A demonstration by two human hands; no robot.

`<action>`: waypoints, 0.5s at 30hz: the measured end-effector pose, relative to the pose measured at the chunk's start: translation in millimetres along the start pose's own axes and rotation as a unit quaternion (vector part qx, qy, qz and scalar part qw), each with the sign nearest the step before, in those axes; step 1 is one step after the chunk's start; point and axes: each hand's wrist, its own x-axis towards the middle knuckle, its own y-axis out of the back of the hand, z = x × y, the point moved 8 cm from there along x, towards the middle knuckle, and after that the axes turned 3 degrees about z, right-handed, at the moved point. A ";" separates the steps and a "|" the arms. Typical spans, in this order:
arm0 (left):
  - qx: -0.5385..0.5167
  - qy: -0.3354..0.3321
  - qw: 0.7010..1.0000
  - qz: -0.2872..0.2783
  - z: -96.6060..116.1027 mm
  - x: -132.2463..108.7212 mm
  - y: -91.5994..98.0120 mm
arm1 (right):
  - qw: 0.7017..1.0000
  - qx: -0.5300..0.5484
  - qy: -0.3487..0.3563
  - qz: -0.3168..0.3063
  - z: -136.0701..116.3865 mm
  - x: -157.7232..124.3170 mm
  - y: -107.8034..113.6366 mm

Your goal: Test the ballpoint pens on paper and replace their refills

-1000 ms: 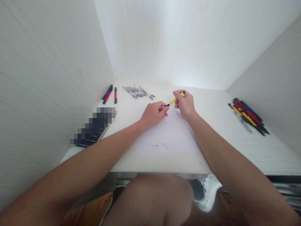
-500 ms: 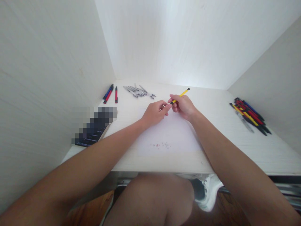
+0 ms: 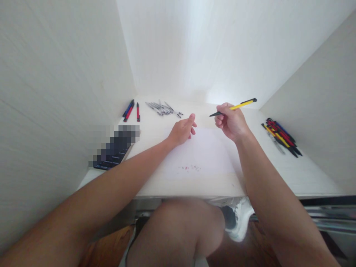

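A yellow pen (image 3: 239, 106) with a black tip and black clip is pinched in my right hand (image 3: 231, 120), its tip pointing left above the desk. My left hand (image 3: 182, 130) is beside the upper left part of a white sheet of paper (image 3: 205, 152), thumb raised and fingers loosely curled. Whether something small sits in those fingers is hidden. Small reddish and dark marks (image 3: 191, 168) show near the sheet's lower edge.
Clear thin pens (image 3: 164, 108) lie at the back left, with red and blue pens (image 3: 138, 112) left of them. A pile of coloured pens (image 3: 280, 137) lies on the right. A partly blurred dark object (image 3: 108, 159) sits at the left wall.
My right hand has moved right, away from my left hand, with the yellow pen, whose black tip now shows fully. My left thumb has lifted. The view has shifted slightly.
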 end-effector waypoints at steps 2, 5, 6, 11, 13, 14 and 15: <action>0.000 -0.006 1.000 0.000 1.1 0.3 -0.1 | 0.997 -0.049 -0.003 -0.055 -2.4 -30.6 -16.3; 0.002 -0.013 1.000 -0.001 2.2 0.5 -0.8 | 0.979 -0.131 -0.033 -0.149 11.3 -87.3 -38.0; 0.004 -0.014 1.000 -0.002 2.1 0.6 -1.0 | 0.972 -0.160 -0.056 -0.165 20.8 -105.0 -40.5; 0.010 -0.021 1.000 -0.011 2.5 0.9 -2.4 | 0.960 -0.211 -0.086 -0.162 55.6 -153.0 -36.3; 0.011 -0.021 1.000 -0.012 2.9 0.1 -2.7 | 0.961 -0.234 -0.072 -0.125 60.4 -154.9 -30.6; 0.014 -0.021 1.000 -0.013 3.2 -0.4 -2.8 | 0.960 -0.250 -0.062 -0.112 61.0 -154.5 -28.9; 0.018 -0.022 0.999 -0.014 3.5 -0.9 -2.9 | 0.956 -0.270 -0.049 -0.105 60.6 -154.1 -28.5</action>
